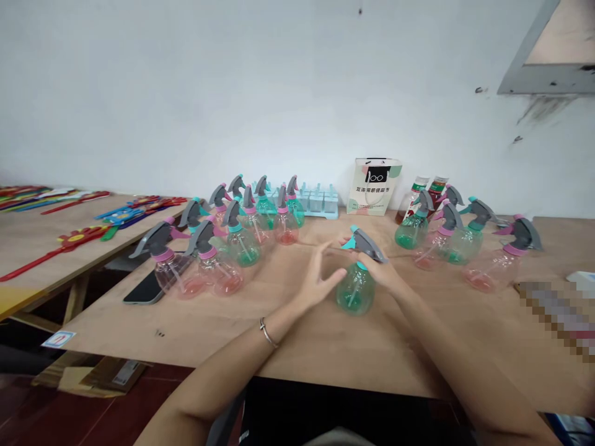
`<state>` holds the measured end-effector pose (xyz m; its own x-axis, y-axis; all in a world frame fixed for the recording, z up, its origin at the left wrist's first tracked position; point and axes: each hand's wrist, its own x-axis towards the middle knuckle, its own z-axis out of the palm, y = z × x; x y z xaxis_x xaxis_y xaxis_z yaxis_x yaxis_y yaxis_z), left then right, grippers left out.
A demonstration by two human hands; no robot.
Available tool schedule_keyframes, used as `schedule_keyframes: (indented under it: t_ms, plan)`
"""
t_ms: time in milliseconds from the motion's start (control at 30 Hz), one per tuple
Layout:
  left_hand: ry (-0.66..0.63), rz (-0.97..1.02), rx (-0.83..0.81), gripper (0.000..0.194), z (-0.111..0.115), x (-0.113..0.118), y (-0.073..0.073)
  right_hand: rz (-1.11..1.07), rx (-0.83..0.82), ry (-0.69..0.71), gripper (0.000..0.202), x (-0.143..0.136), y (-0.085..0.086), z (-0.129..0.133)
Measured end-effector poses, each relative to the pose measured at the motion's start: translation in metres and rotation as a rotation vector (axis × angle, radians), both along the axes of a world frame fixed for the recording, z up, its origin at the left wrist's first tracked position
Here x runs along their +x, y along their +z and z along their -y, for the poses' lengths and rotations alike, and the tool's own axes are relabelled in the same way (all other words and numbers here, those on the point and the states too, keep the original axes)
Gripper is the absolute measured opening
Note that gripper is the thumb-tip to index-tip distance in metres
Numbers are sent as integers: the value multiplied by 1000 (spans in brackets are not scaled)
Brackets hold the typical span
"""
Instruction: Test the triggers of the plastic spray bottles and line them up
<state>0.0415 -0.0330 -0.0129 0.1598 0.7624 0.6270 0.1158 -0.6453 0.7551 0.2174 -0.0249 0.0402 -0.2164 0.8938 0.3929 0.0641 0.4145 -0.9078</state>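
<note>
A clear green spray bottle (356, 290) with a grey and teal trigger head stands upright on the wooden table in front of me. My right hand (377, 269) is wrapped round its neck and spray head from the right. Just left of that bottle is my left hand (320, 277), its thumb and fingers spread with nothing between them. More pink and green spray bottles stand in a group at the left, such as a pink one (220, 274). Another group stands at the right, with a pink one (493, 269) nearest the right edge.
A paper bag (374, 189) and a light blue mould tray (318, 203) stand by the wall. Two sauce bottles (411, 201) are behind the right group. A phone (151, 288) lies left. Colourful flower-shaped items (83, 236) lie on the side table. A pixelated object (558, 316) is far right.
</note>
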Motion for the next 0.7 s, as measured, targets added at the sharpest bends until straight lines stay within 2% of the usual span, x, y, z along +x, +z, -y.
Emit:
schedule_keyframes:
  t_ms: [67, 133, 200, 233, 300, 367, 433, 533, 633, 700]
  plan:
    - [290, 26, 88, 53, -25, -23, 12, -37, 5, -33, 27, 4, 3, -1]
    - [537, 60, 136, 60, -59, -49, 26, -123, -21, -38, 28, 5, 5, -1]
    - [675, 42, 80, 77, -95, -70, 39, -243, -87, -28, 29, 4, 9, -1]
    - [711, 27, 18, 83, -111, -79, 44, -301, -126, -17, 28, 3, 12, 0]
    - [707, -12, -116, 88, -136, -89, 49, -377, -196, 25, 25, 0, 20, 3]
    - [670, -50, -211, 81, -148, -93, 49, -399, -233, 90, 26, -1, 30, 5]
    - [669, -100, -225, 63, -148, -92, 43, -394, -251, 172, 30, -1, 40, 6]
    - [694, -225, -145, 34, -128, -85, 32, -412, -264, 246, 35, 0, 51, 4]
    - [642, -322, -77, 27, -95, -76, 20, -464, -275, 237, 38, -1, 55, -2]
    - [579, -295, -57, 30, -72, -68, 12, -491, -290, 223, 40, -2, 54, -8]
